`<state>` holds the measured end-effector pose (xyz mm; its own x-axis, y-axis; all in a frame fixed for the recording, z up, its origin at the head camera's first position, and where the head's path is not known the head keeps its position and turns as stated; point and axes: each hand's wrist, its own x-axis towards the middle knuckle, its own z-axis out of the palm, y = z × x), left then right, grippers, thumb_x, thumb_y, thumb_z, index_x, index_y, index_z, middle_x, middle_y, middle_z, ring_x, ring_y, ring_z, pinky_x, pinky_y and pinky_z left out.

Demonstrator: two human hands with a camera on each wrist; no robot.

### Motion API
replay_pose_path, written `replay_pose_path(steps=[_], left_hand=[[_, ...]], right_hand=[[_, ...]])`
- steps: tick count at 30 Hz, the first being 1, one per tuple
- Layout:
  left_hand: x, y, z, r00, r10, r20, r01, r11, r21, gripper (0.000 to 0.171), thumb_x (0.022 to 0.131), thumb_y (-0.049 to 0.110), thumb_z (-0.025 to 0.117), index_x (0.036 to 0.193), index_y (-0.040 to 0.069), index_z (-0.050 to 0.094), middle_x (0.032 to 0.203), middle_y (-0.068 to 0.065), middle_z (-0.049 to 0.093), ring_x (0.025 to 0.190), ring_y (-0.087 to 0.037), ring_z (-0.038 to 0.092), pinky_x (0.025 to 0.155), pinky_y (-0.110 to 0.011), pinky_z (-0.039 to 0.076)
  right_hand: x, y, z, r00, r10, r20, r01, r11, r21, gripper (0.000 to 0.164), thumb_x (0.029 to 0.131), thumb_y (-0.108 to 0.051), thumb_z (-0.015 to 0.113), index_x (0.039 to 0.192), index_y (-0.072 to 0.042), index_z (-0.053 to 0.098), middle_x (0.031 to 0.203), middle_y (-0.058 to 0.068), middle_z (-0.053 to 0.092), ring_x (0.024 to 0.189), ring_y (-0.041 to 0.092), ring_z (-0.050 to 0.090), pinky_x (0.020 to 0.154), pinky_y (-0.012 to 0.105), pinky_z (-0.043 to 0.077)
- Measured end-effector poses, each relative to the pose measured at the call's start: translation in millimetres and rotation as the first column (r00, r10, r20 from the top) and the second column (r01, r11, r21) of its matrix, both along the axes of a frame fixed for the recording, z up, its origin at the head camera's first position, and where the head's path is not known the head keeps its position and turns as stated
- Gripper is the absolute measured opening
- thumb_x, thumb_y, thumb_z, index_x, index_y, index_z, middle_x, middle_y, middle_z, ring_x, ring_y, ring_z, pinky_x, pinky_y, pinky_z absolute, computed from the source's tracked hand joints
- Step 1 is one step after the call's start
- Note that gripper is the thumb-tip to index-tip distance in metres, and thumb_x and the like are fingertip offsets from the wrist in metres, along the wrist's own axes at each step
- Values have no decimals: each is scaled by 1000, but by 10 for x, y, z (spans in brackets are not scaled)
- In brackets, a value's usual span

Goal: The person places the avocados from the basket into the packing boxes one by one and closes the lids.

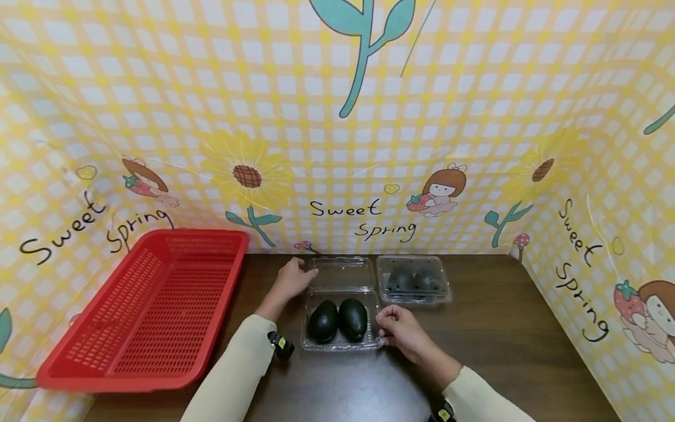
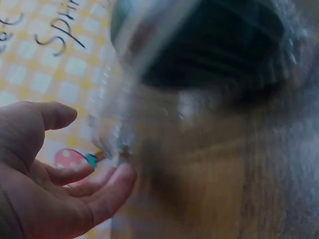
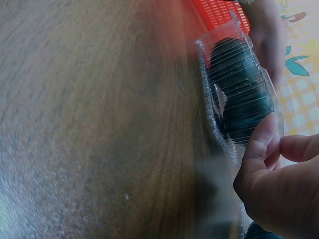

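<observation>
A clear plastic clamshell box (image 1: 341, 347) stands on the table with its lid (image 1: 340, 274) folded back, away from me. Two dark green avocados (image 1: 353, 319) lie side by side in its base. My right hand (image 1: 405, 333) pinches the base's right rim between thumb and fingers, as the right wrist view also shows. By the left edge of the lid is my left hand (image 1: 293, 279), its thumb (image 2: 59, 115) apart from the loosely bent fingers and nothing held between them. The left wrist view is blurred around the box.
A closed clear box (image 1: 413, 296) with two dark fruits stands at the back, right of the first one. On the left sits a red perforated plastic basket (image 1: 224, 305). Yellow checked cloth (image 1: 337, 146) walls in the brown wooden table (image 1: 506, 351) at back and sides.
</observation>
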<state>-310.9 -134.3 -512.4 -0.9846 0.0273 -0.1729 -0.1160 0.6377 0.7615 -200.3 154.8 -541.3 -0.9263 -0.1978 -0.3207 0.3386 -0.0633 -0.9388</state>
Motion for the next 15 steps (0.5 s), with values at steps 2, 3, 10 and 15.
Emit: replay_pose_path(steps=[2, 3, 10, 15], left_hand=[[-35, -26, -56, 999, 10, 49, -11, 999, 35, 64, 102, 33, 63, 146, -9, 44, 131, -32, 60, 94, -34, 71, 81, -46, 60], [-50, -37, -84, 997, 17, 73, -21, 998, 60, 64, 102, 32, 63, 146, -10, 43, 126, -31, 62, 83, -29, 71, 74, -42, 61], [-132, -96, -211, 964, -38, 264, -70, 919, 388, 47, 104, 17, 60, 137, -13, 51, 92, -16, 69, 63, -16, 67, 59, -32, 61], [-152, -117, -233, 951, -74, 301, -86, 870, 486, 47, 104, 9, 57, 142, -15, 46, 99, -19, 71, 68, -17, 70, 63, -31, 62]], right_hand=[[1, -7, -5, 1000, 2, 2, -2, 1000, 0, 9, 103, -5, 57, 106, 2, 51, 80, 2, 54, 70, 12, 55, 60, 24, 52], [4, -10, -2, 1000, 3, 2, -3, 1000, 1, 9, 104, -5, 57, 106, 3, 51, 80, 2, 54, 70, 12, 55, 60, 24, 52], [7, -6, 4, 1000, 3, -3, -3, 1000, 2, 8, 103, -4, 56, 105, 3, 52, 80, 2, 54, 70, 12, 55, 60, 24, 53], [0, -2, 2, 1000, 9, -5, -9, 1000, 3, 7, 103, -3, 56, 105, 2, 52, 80, 2, 54, 70, 12, 55, 60, 24, 53]])
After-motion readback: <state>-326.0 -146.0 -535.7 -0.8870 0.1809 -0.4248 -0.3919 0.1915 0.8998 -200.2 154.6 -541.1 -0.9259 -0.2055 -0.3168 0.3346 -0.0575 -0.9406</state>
